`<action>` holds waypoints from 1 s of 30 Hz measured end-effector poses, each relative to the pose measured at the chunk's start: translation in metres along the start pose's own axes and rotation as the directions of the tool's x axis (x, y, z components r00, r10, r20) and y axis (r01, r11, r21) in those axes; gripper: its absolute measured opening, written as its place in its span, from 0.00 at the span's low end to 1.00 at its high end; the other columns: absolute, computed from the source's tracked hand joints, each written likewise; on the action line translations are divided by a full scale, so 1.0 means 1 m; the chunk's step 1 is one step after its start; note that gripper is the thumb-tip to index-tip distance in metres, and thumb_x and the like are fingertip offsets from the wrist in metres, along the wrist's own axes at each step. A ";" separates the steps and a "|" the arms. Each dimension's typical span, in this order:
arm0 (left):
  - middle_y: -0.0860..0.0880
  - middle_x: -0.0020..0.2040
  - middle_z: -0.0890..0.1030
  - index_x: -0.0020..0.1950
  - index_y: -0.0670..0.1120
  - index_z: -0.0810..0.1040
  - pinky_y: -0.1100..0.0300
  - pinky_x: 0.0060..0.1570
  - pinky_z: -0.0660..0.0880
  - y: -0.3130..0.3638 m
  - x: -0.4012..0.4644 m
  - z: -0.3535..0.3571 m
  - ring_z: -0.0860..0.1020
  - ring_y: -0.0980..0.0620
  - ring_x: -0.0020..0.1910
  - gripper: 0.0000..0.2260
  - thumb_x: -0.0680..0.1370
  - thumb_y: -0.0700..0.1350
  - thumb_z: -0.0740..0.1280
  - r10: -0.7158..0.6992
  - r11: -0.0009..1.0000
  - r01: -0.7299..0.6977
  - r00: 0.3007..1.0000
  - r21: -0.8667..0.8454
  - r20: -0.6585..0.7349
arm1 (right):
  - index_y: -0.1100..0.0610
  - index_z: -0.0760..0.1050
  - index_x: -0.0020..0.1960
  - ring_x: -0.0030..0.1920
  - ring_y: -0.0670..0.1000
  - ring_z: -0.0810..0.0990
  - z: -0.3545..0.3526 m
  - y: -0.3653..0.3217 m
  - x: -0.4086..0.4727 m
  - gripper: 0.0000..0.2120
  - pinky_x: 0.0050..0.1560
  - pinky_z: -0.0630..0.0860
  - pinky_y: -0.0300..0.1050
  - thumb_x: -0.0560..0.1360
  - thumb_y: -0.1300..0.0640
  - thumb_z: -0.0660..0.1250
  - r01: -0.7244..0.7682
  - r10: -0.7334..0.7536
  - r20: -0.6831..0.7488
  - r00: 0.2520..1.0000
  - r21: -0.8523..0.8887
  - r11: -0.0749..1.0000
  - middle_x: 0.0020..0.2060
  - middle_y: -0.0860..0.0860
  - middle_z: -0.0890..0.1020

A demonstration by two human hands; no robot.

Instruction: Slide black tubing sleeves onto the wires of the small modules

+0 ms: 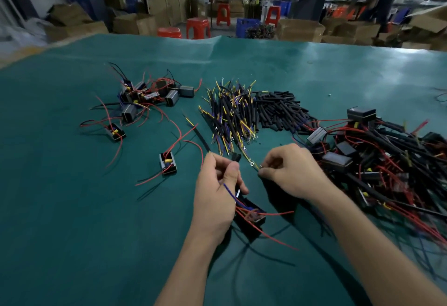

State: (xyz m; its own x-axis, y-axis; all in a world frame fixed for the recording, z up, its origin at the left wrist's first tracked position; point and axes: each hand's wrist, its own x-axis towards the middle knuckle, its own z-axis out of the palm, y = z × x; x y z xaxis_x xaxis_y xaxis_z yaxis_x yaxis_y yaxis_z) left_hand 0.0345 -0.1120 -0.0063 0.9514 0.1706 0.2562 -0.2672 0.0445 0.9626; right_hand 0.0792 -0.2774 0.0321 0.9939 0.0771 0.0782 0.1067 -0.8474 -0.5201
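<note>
Tubing (236, 157) sat at lower centre, pinched by the left hand (219, 186) above a module (250, 214), while the right hand (287, 172) pinched a wire (251, 163) whose ring end might snag the tube's mouth.

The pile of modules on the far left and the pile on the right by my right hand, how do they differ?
The left pile is small and loose, its modules showing mostly bare red wires. The right pile is far larger and denser, tangled with long black sleeved leads. The left pile lies well away from both hands; the right pile sits just beside the right hand. Both rest on the green table cover and hold small box modules with red wires.
</note>
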 end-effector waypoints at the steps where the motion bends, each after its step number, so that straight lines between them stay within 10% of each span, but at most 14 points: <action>1: 0.52 0.34 0.78 0.45 0.42 0.71 0.60 0.38 0.75 0.000 0.000 0.000 0.78 0.51 0.31 0.06 0.82 0.42 0.63 0.004 1.000 -0.004 1.000 -0.004 0.011 | 0.49 0.80 0.35 0.34 0.43 0.79 0.000 0.002 0.000 0.10 0.35 0.69 0.32 0.71 0.54 0.79 -0.007 0.008 -0.015 1.000 0.086 0.996 0.30 0.43 0.81; 8: 0.48 0.35 0.81 0.46 0.39 0.71 0.62 0.36 0.78 0.002 0.000 -0.001 0.82 0.51 0.33 0.06 0.82 0.33 0.63 -0.038 0.991 0.041 0.999 -0.127 0.027 | 0.61 0.79 0.40 0.25 0.48 0.70 0.003 -0.008 -0.014 0.07 0.25 0.68 0.38 0.74 0.67 0.74 -0.039 0.070 -0.007 0.998 0.765 0.643 0.31 0.56 0.77; 25: 0.36 0.46 0.82 0.45 0.48 0.76 0.47 0.49 0.79 0.005 -0.004 -0.001 0.81 0.35 0.51 0.10 0.79 0.33 0.68 0.029 0.993 -0.028 1.000 -0.112 0.007 | 0.61 0.79 0.41 0.38 0.49 0.84 0.024 -0.022 -0.019 0.08 0.37 0.83 0.46 0.77 0.70 0.70 0.083 0.021 -0.115 0.993 0.816 0.572 0.33 0.53 0.80; 30: 0.43 0.47 0.86 0.47 0.47 0.74 0.59 0.42 0.79 0.007 -0.002 -0.002 0.85 0.43 0.49 0.10 0.81 0.32 0.64 -0.041 0.979 0.038 0.999 -0.201 -0.013 | 0.63 0.79 0.41 0.34 0.47 0.80 0.024 -0.023 -0.016 0.07 0.38 0.83 0.45 0.76 0.70 0.70 0.054 0.080 -0.121 0.989 0.819 0.571 0.34 0.53 0.79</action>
State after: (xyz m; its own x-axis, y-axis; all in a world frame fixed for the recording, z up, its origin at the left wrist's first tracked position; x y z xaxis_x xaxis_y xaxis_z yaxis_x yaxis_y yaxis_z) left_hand 0.0305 -0.1096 -0.0002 0.9597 0.1813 0.2149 -0.2561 0.2478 0.9343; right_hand 0.0610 -0.2471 0.0224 0.9888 -0.0546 0.1387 0.1361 -0.0491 -0.9895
